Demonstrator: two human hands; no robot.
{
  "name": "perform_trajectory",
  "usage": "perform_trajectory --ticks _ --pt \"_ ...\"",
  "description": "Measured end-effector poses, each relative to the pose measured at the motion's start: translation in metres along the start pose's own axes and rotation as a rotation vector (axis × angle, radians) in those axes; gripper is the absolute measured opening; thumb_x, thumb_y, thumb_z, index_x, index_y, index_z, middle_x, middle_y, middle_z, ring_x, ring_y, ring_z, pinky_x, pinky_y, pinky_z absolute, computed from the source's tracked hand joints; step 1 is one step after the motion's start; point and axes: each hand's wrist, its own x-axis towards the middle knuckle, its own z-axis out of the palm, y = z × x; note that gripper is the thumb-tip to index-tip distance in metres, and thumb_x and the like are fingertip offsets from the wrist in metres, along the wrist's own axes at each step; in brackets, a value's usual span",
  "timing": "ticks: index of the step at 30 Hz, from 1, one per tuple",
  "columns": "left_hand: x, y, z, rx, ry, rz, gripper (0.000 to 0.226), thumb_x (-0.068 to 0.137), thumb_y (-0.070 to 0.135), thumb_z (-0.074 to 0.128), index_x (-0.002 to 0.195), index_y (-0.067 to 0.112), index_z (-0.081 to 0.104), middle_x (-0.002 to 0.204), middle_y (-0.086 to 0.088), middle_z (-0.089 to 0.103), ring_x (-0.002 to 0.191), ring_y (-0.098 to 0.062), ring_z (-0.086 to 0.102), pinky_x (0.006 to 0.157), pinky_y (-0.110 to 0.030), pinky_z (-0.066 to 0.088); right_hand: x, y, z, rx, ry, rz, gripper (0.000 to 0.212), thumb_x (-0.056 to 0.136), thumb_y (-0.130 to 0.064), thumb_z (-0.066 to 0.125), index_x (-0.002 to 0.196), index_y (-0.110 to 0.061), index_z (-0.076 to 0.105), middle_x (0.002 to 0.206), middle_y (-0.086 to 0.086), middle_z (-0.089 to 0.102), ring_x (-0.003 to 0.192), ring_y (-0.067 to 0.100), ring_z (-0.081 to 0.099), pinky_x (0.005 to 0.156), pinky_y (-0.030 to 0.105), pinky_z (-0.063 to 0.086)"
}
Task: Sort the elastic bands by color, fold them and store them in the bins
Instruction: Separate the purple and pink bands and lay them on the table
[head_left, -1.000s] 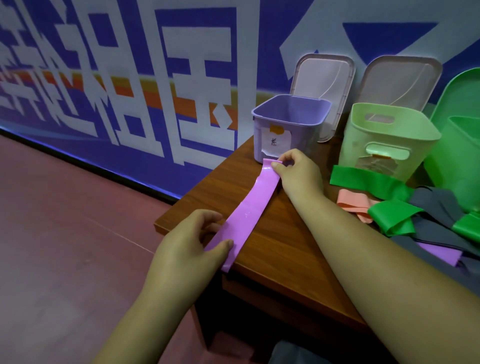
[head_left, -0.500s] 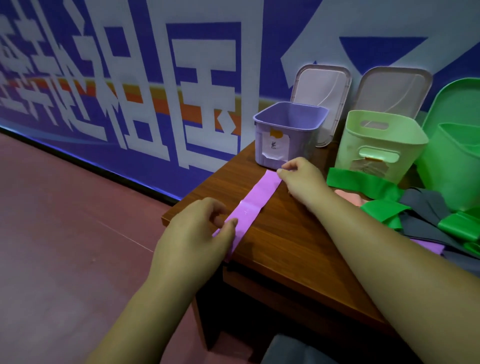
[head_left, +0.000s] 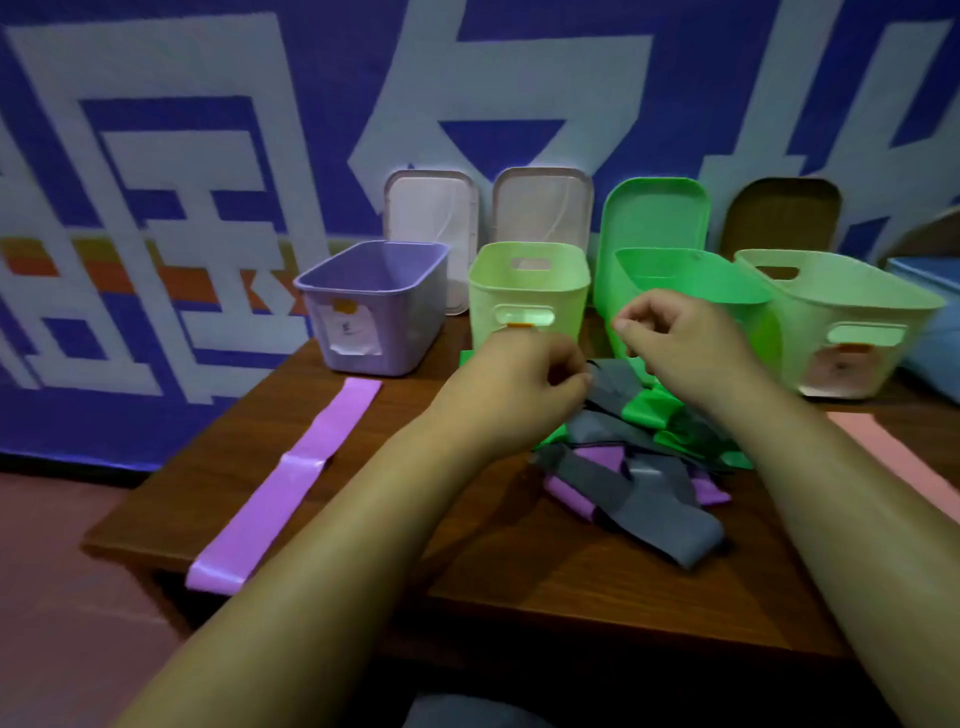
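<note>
One purple band (head_left: 291, 478) lies flat and unfolded on the tabletop (head_left: 467, 561). It runs diagonally from just in front of the purple bin (head_left: 374, 306) to the front left edge, and neither hand touches it. The remaining bands sit in a loose pile (head_left: 639, 478) of gray, green and purple near the middle.

The left hand (head_left: 514, 389) is over the far side of the pile with its fingers curled at the edge of a gray band. Blur hides whether its grip has closed on the band. The right hand (head_left: 685, 348) is above the pile with thumb and fingers drawn together. I cannot tell whether its grip holds anything.

Behind the pile stand a light green bin (head_left: 527, 296), a green bin (head_left: 685, 291) and a pale green bin (head_left: 841, 322), all open. Lids lean against the wall behind them.
</note>
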Motion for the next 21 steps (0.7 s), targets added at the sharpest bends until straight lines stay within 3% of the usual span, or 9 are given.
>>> perform_trajectory --ticks 4,10,14,18,21 --pt "0.043 0.003 0.050 0.009 -0.140 0.142 0.016 0.093 0.021 0.068 0.108 0.020 0.074 0.099 0.004 0.070 0.086 -0.008 0.061 0.075 -0.024 0.044 -0.027 0.052 -0.021 -0.111 0.155 0.027 0.006 0.097 -0.025 0.072 0.091 -0.025 0.072 0.066 -0.009 0.062 0.065 0.003 0.056 0.068 0.034 0.046" --pt "0.039 -0.013 0.074 0.006 -0.221 0.264 0.031 0.084 0.030 0.084 0.102 0.022 0.060 0.098 0.012 0.056 0.090 -0.007 0.050 0.080 -0.013 0.040 -0.033 0.075 -0.024 -0.058 0.092 0.060 0.008 0.095 -0.026 0.073 0.088 -0.024 0.072 0.064 -0.006 0.057 0.064 0.009 0.051 0.064 0.029 0.043" --pt "0.042 -0.022 0.069 -0.002 -0.258 0.252 0.027 0.082 0.037 0.088 0.091 0.026 0.065 0.096 0.009 0.058 0.093 -0.010 0.054 0.081 -0.025 0.044 -0.035 0.075 -0.022 -0.027 -0.032 0.091 0.012 0.097 -0.030 0.071 0.085 -0.027 0.072 0.057 -0.013 0.052 0.051 0.005 0.045 0.051 0.024 0.038" --pt "0.038 -0.022 0.073 0.013 -0.104 0.243 0.016 0.087 0.022 0.083 0.089 0.024 0.068 0.097 0.009 0.057 0.095 -0.013 0.053 0.083 -0.031 0.046 -0.036 0.076 -0.020 0.025 -0.051 0.124 0.013 0.098 -0.030 0.071 0.086 -0.027 0.073 0.058 -0.010 0.049 0.051 0.009 0.044 0.054 0.027 0.038" --pt "0.036 -0.019 0.075 0.084 -0.082 0.306 0.020 0.084 0.006 0.079 0.092 0.024 0.076 0.104 0.006 0.057 0.103 -0.016 0.051 0.087 -0.039 0.048 -0.037 0.076 -0.019 0.019 -0.067 0.135 0.013 0.098 -0.030 0.070 0.085 -0.029 0.073 0.058 -0.010 0.050 0.053 0.008 0.044 0.057 0.029 0.039"
